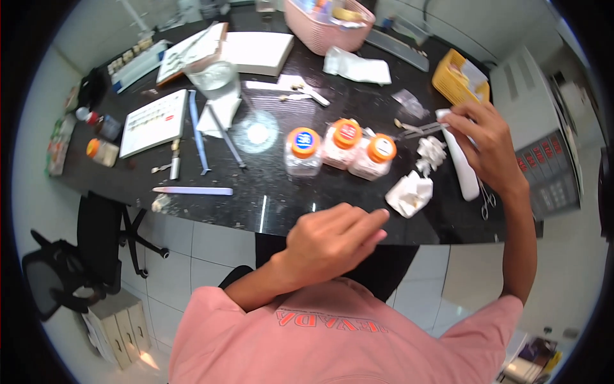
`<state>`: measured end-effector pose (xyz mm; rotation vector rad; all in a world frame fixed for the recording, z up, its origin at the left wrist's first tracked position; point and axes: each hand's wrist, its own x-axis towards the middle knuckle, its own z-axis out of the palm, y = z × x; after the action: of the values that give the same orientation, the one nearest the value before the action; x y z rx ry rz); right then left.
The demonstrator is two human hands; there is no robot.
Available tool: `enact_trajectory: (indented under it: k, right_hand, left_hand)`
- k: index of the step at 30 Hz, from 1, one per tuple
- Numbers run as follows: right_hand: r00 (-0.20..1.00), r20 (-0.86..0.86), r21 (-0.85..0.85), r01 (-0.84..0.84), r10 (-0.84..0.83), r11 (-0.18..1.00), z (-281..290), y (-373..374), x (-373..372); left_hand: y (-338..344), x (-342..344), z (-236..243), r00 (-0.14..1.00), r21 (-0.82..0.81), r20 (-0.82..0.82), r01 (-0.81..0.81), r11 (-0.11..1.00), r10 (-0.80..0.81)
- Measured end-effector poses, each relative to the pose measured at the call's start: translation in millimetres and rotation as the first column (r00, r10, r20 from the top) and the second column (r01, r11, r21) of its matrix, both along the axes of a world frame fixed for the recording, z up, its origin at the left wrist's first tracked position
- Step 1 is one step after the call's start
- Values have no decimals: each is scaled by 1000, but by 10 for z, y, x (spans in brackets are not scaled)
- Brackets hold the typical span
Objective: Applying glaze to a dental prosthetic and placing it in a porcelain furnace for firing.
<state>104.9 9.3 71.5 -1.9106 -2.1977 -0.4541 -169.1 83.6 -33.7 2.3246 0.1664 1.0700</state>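
My right hand is closed on tweezers, whose thin metal tips point left toward three small clear jars. These jars have orange lids: one with a blue label, one with a red label, one with a white label. Crumpled white tissue lies near the table's front edge, and a second wad sits just beyond it. My left hand hovers before the front edge, fingers curled and index finger pointing right. Its palm side is hidden, so anything inside cannot be made out.
A white device with red digits stands right, beside a long white handle and scissors-like forceps. A yellow basket and pink basket sit behind. Left are a glass of water, shade-tab box and purple stick.
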Motion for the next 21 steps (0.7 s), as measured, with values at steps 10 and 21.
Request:
enact_trajectory:
  k: [10,21]
  right_hand:
    - [935,-332,99,162,-121,982,108,308,-112]
    - [395,-834,-302,258,-385,918,119,458,-168]
  left_hand:
    - [0,-18,0,1000,28,13,17,999,-18]
    - [32,-19,-6,998,7,14,55,998,-55]
